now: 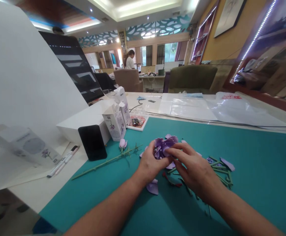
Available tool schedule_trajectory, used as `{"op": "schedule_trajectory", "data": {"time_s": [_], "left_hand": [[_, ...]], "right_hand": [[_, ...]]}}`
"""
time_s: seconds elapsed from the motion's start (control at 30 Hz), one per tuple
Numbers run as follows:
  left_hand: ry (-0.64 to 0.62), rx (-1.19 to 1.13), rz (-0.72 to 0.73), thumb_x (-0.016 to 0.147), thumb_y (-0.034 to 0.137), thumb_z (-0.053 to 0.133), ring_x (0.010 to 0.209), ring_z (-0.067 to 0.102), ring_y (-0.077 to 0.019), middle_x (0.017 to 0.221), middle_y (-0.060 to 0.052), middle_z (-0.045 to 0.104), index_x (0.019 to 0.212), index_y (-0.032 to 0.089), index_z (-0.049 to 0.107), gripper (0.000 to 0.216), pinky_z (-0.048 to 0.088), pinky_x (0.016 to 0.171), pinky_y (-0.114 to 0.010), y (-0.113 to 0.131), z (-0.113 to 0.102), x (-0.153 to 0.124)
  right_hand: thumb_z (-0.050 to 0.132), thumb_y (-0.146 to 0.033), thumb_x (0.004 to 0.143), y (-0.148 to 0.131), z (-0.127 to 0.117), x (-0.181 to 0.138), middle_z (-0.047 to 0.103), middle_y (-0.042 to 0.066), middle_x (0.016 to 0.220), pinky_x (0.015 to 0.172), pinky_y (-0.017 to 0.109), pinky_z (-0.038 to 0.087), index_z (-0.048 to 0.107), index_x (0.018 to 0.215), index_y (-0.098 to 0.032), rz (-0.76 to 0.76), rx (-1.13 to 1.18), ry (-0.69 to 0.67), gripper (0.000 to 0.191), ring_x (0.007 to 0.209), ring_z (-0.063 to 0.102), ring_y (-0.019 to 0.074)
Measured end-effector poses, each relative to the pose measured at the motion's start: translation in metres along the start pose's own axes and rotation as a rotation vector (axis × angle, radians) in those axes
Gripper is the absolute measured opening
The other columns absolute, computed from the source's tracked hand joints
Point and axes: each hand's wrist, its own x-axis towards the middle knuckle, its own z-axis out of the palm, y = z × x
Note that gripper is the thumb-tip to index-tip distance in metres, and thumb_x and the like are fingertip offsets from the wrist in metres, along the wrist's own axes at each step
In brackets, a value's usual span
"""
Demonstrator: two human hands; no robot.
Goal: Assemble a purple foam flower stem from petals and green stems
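Note:
My left hand (155,162) and my right hand (192,167) meet over a purple artificial flower (164,147), gripping its layered petals from both sides. Its centre is partly hidden by my right fingers. A loose lilac petal (152,187) lies just below my left wrist, and another (227,164) lies to the right of my right hand. Several thin green stem pieces (221,172) are scattered beneath and beside my right hand. To the left, a finished green stem (106,163) with a pale purple bud (122,143) rests on the teal cutting mat (256,170).
A black phone (92,142) leans against a white box (84,121) beside printed flower boxes (115,121). White pens (63,160) lie at the left. Plastic sheets (192,106) cover the table beyond the mat. A person (130,60) stands far back among chairs.

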Motion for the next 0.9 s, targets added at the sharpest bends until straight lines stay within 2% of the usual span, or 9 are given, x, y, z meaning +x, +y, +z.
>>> {"op": "schedule_trajectory", "data": {"time_s": [0.3, 0.73, 0.9], "left_hand": [[-0.039, 0.008, 0.045, 0.060, 0.025, 0.080, 0.098, 0.061, -0.0214, 0.108, -0.006, 0.065, 0.118, 0.019, 0.052, 0.065, 0.049, 0.087, -0.030, 0.0001, -0.0017, -0.0002], [-0.110, -0.032, 0.106, 0.063, 0.027, 0.078, 0.104, 0.060, -0.0215, 0.114, -0.007, 0.063, 0.121, 0.019, 0.048, 0.066, 0.047, 0.091, -0.030, 0.0036, -0.0048, -0.0024], [-0.109, 0.013, 0.134, 0.063, 0.024, 0.078, 0.102, 0.060, -0.0206, 0.114, -0.007, 0.063, 0.120, 0.019, 0.049, 0.065, 0.047, 0.090, -0.029, 0.0070, -0.0060, -0.0031]], "right_hand": [[0.037, -0.009, 0.086, -0.0025, 0.0006, -0.0006, 0.060, 0.012, 0.118, 0.071, 0.032, 0.057, 0.059, 0.114, -0.023, 0.003, 0.012, 0.004, 0.039, 0.095, 0.065, 0.0207], [0.042, -0.010, 0.084, -0.0011, -0.0036, -0.0025, 0.062, 0.011, 0.117, 0.078, 0.034, 0.057, 0.058, 0.116, -0.024, -0.072, 0.023, 0.008, 0.038, 0.101, 0.064, 0.0210], [0.039, -0.009, 0.085, -0.0059, -0.0036, -0.0031, 0.063, 0.010, 0.117, 0.080, 0.036, 0.057, 0.060, 0.113, -0.024, -0.029, 0.040, 0.065, 0.038, 0.103, 0.063, 0.0209]]}}
